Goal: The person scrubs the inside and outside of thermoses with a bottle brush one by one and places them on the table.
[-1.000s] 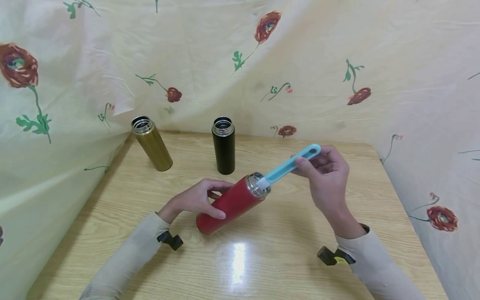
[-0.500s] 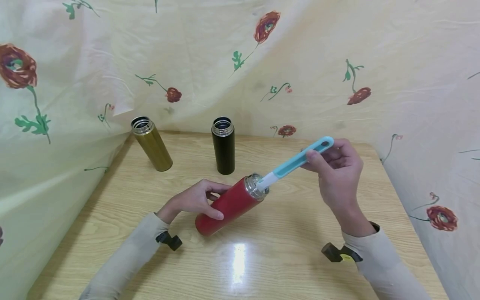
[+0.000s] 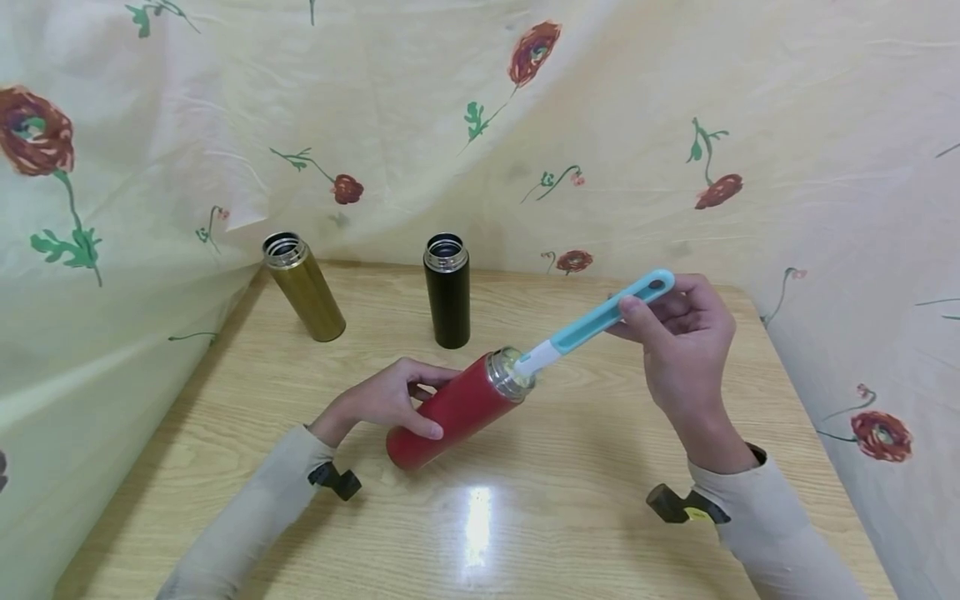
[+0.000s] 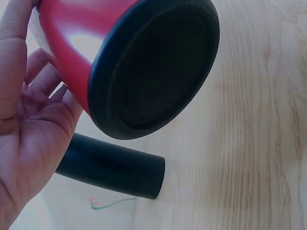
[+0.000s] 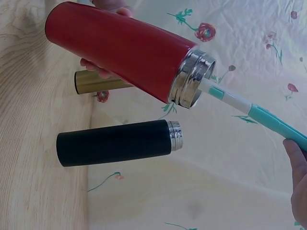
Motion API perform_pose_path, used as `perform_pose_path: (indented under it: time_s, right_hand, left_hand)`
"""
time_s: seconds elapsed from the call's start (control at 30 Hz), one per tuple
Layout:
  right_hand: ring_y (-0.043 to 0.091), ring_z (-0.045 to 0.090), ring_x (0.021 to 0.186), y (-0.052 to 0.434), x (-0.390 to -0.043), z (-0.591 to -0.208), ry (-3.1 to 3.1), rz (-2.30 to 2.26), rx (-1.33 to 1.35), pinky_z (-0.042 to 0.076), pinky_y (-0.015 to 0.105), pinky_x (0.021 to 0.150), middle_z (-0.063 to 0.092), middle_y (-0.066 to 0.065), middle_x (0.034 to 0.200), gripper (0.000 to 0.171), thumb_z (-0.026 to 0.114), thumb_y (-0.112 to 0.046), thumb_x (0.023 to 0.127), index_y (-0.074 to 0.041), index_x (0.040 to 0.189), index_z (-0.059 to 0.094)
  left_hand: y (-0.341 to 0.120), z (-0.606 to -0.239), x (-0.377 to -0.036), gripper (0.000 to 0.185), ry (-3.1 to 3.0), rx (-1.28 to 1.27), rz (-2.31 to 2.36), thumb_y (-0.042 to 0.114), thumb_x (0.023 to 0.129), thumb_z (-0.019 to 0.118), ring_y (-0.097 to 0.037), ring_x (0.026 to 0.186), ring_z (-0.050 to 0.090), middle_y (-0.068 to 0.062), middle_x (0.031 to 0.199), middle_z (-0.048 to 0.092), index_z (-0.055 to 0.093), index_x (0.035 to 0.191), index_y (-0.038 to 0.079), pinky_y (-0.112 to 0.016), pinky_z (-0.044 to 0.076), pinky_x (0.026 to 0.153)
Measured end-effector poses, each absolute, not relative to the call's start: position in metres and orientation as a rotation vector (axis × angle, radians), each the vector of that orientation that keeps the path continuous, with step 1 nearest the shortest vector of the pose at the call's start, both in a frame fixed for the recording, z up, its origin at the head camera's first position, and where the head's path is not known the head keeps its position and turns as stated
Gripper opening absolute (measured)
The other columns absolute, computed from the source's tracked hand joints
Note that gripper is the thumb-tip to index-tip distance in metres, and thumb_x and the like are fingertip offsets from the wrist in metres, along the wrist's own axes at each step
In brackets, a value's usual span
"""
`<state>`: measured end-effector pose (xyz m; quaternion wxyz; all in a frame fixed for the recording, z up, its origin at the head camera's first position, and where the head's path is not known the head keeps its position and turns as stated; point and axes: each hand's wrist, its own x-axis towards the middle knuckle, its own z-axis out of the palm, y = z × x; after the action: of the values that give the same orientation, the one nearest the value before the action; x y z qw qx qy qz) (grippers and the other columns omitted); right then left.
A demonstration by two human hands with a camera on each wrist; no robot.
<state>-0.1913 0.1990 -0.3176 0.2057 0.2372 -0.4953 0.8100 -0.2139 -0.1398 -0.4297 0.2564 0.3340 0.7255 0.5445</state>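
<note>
My left hand grips a red thermos bottle round its body, thumb on the near side. The bottle is tilted, its steel mouth pointing up to the right, and the left wrist view shows its dark base. My right hand pinches the turquoise handle of a bottle brush near its holed end. The brush's white neck runs into the bottle's mouth. Something pale yellowish shows just inside the rim; the rest of the brush head is hidden in the bottle.
A black thermos bottle without a lid stands upright behind the red one. Farther left is a lidless gold thermos bottle. A flowered cloth hangs behind the wooden table and along both sides.
My right hand has moved up and to the right, drawing the brush partway out, so more of its white neck shows. My left hand and the red bottle have shifted slightly left.
</note>
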Motion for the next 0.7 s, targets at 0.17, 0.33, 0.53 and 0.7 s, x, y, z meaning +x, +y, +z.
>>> perform_pose_path:
  time_s: [0.17, 0.33, 0.53, 0.7]
  right_hand:
    - [0.026, 0.075, 0.074, 0.1992, -0.1899, -0.3177, -1.392, 2.245, 0.643, 0.062, 0.042, 0.067, 0.074, 0.021, 0.086, 0.018, 0.059, 0.027, 0.085, 0.017, 0.100, 0.059]
    - [0.026, 0.076, 0.074, 0.2001, -0.1896, -0.3166, -1.395, 2.235, 0.636, 0.062, 0.042, 0.067, 0.074, 0.021, 0.086, 0.018, 0.058, 0.027, 0.086, 0.017, 0.100, 0.059]
    - [0.028, 0.076, 0.075, 0.2012, -0.1890, -0.3142, -1.367, 2.251, 0.635, 0.062, 0.042, 0.067, 0.074, 0.023, 0.086, 0.017, 0.058, 0.027, 0.086, 0.019, 0.100, 0.058]
    - [0.029, 0.076, 0.076, 0.2030, -0.1887, -0.3134, -1.346, 2.266, 0.638, 0.062, 0.042, 0.068, 0.074, 0.023, 0.087, 0.018, 0.056, 0.028, 0.086, 0.019, 0.101, 0.058]
  left_hand:
    - [-0.1431, -0.4323, -0.2139, 0.075, 1.972, 0.900, 1.475, 0.017, 0.081, 0.086, -0.025, 0.115, 0.065, -0.011, 0.134, 0.067, 0.053, 0.147, 0.002, -0.039, 0.059, 0.092]
    - [-0.1440, -0.4317, -0.2131, 0.075, 1.960, 0.896, 1.483, 0.018, 0.081, 0.086, -0.025, 0.113, 0.066, -0.012, 0.136, 0.066, 0.053, 0.147, 0.003, -0.041, 0.059, 0.092]
    - [-0.1445, -0.4314, -0.2137, 0.075, 1.953, 0.909, 1.477, 0.019, 0.082, 0.086, -0.025, 0.114, 0.066, -0.012, 0.135, 0.066, 0.053, 0.148, 0.003, -0.041, 0.060, 0.091]
    - [-0.1449, -0.4311, -0.2141, 0.076, 1.951, 0.913, 1.476, 0.021, 0.082, 0.086, -0.025, 0.112, 0.067, -0.012, 0.136, 0.065, 0.052, 0.148, 0.002, -0.041, 0.059, 0.092]
